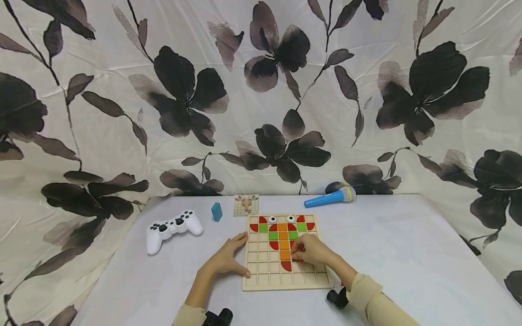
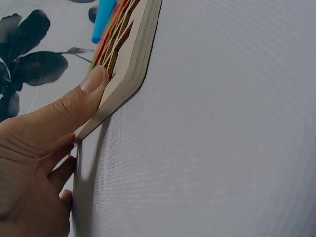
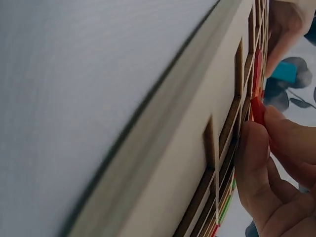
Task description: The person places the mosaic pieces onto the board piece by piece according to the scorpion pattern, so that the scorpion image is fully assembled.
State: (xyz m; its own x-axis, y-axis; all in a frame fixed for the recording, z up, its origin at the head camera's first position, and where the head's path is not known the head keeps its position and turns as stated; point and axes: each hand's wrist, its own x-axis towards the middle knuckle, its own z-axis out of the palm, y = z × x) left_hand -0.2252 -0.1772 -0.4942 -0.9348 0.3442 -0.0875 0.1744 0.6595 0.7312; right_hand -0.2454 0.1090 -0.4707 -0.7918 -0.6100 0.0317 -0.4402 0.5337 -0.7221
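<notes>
A wooden grid board (image 1: pixel 261 281) lies on the table, with red, green and orange pieces and two eye pieces set in its upper and middle squares. Along its left edge rests my left hand (image 1: pixel 224 257), fingers and thumb spread, the thumb tip (image 2: pixel 94 79) at the near left corner. Over the board's middle right, my right hand (image 1: pixel 311 249) pinches a small red piece (image 3: pixel 257 109) between thumb and finger. That piece is close to the grid, beside a red quarter-round piece (image 1: pixel 287 266) below the orange column. My right fingers partly cover the squares there.
A small pattern card (image 1: pixel 246 205) lies behind the board. A teal block (image 1: pixel 217 212) and a white game controller (image 1: pixel 173 230) are to the left, and a blue toy microphone (image 1: pixel 328 198) is at the back right. A floral cloth (image 1: pixel 359 158) hangs behind the table.
</notes>
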